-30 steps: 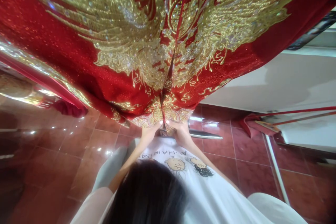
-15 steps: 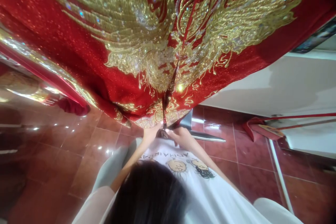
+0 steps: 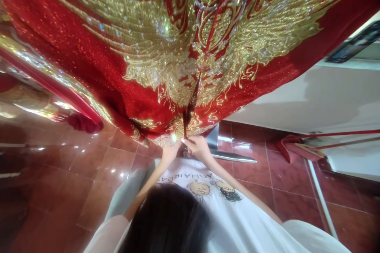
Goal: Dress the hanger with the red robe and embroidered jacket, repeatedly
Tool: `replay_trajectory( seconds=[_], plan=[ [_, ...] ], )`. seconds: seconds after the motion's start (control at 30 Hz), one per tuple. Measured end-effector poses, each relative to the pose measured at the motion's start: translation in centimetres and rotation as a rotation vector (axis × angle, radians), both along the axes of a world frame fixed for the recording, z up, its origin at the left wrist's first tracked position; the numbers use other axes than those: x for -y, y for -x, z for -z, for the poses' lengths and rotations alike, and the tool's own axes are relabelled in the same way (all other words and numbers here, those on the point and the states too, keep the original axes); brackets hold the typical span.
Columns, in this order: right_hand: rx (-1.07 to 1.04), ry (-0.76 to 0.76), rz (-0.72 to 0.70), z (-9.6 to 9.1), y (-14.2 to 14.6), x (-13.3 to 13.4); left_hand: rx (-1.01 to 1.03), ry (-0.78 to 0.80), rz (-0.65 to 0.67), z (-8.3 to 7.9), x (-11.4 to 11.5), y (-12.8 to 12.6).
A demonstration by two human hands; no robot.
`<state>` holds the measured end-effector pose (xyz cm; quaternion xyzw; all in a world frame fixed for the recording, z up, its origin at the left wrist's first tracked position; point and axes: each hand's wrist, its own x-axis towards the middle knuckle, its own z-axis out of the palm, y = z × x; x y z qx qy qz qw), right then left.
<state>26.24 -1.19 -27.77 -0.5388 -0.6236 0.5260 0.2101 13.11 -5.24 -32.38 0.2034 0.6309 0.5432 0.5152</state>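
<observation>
A large red cloth [image 3: 113, 104], glittering and covered in gold embroidery with clear stones, spreads out in front of me. It looks like a garment. Down its middle runs a seam that parts into a narrow dark slit [image 3: 191, 104] near my body. My left hand [image 3: 171, 151] is closed at the lower edge, left of the slit, pinching the cloth. Across from it, my right hand [image 3: 198, 146] has thumb and fingers together on the cloth at the slit's lower end. The fingertips of both hands nearly meet. Any small fastener between them cannot be made out.
Red tiles [image 3: 97, 170] cover the floor. A dark chair or stand base [image 3: 234, 155] sticks out beyond my right hand. To the right are a red dustpan-like object [image 3: 289, 148], a white pole [image 3: 322, 199], a white surface [image 3: 285, 101] and a phone [image 3: 353, 43].
My right hand has risen slightly and moved in against the slit's lower end, its fingers now over the cloth. My left hand stays nearly in place. The view has shifted a little.
</observation>
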Motion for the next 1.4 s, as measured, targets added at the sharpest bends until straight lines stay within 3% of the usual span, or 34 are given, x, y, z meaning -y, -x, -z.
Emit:
replay_trajectory(
  seconds=[0.27, 0.47, 0.57, 0.73, 0.8, 0.93, 1.1, 1.27, 1.4],
  plan=[
    [-0.082, 0.058, 0.033, -0.4, 0.3, 0.0, -0.137, -0.043, 0.025, 0.0, -0.2, 0.1],
    [-0.290, 0.297, 0.094, -0.1, 0.6, 0.1, -0.160, -0.046, 0.069, 0.7, -0.3, 0.6],
    [-0.357, 0.357, 0.129, -1.0, 1.1, 0.0, -0.152, -0.042, 0.077, 1.6, -0.2, 0.6],
    [-0.400, 0.222, 0.221, -4.6, 1.2, -1.4, -0.141, -0.112, 0.073, 2.4, 0.0, -0.5],
    [-0.328, 0.136, 0.196, -4.9, 0.6, -1.6, -0.139, -0.137, 0.074, 2.2, 0.1, -0.8],
    [-0.139, 0.093, 0.104, -2.2, -1.0, -0.8, -0.125, -0.131, 0.096, 1.9, 0.0, -0.7],
    [-0.074, 0.051, 0.166, 1.3, -0.9, 0.4, -0.091, -0.123, 0.132, 2.0, 0.1, -0.1],
    [-0.135, 0.074, 0.217, 1.1, 0.2, 1.0, -0.073, -0.099, 0.118, 2.1, -0.1, -0.1],
    [-0.231, 0.184, 0.266, 0.8, 0.6, 1.2, -0.077, -0.099, 0.084, 2.8, -0.4, -0.5]
  ],
)
